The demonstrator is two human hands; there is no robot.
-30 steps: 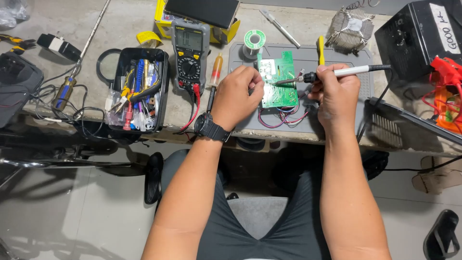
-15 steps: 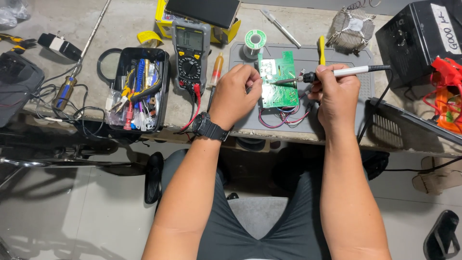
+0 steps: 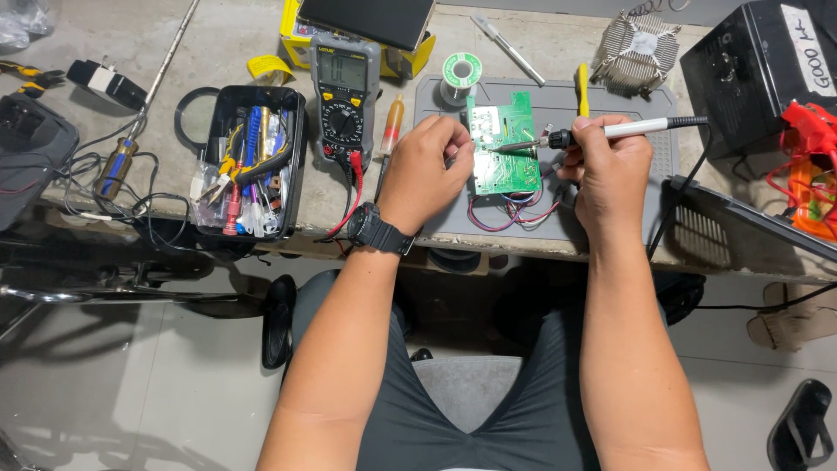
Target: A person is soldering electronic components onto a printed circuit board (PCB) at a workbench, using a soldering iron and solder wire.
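A green circuit board (image 3: 504,157) with coloured wires lies on a grey work mat (image 3: 628,100). My right hand (image 3: 608,170) grips a white-handled soldering iron (image 3: 641,128), its tip resting on the board's left part. My left hand (image 3: 424,170), with a black watch on the wrist, is closed at the board's left edge, fingertips pinched near the iron's tip; what it pinches is too small to tell. A spool of solder wire (image 3: 460,70) stands just behind the board.
A multimeter (image 3: 345,92) with red and black leads and a black tray of small tools (image 3: 253,157) sit to the left. A metal heat sink (image 3: 638,45), a black box (image 3: 758,74), a yellow screwdriver (image 3: 581,87) and a yellow carton (image 3: 366,35) lie behind and to the right.
Both hands stay at the board; the iron's tip and my left fingertips shifted only slightly.
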